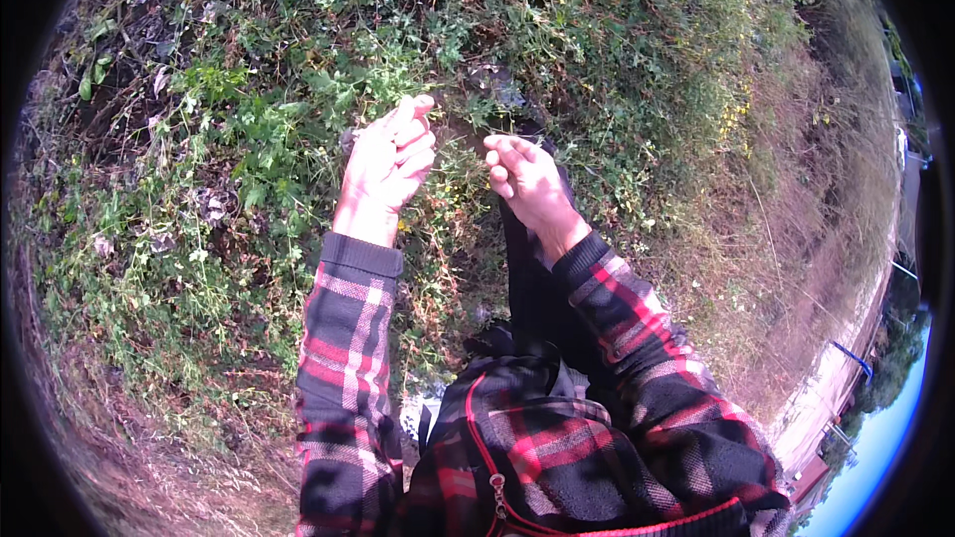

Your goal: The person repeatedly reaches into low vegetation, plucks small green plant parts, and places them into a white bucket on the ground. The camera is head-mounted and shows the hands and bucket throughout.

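Observation:
My left hand (394, 153) is raised over low green plants (268, 134), its fingers curled and the thumb and index fingertips close together. Behind those fingertips is a lobed leafy sprig (380, 86); whether the fingers pinch its stem is too fine to tell. To the right, apart from it, my right hand (531, 177) has its fingers bent and fingertips drawn together. A thin stem may be between them, but glare hides this. Both wrists come out of dark cuffs of a red, black and white plaid jacket (556, 455) with a red-edged zip.
Tangled weeds with small yellow flowers (735, 119) and dry leaves (216, 205) cover the ground. Dry brown grass (813, 186) lies to the right, beside a pale path (813, 395). My dark trouser leg (526, 276) is below the right hand. A pale thing (418, 414) is partly hidden by the jacket.

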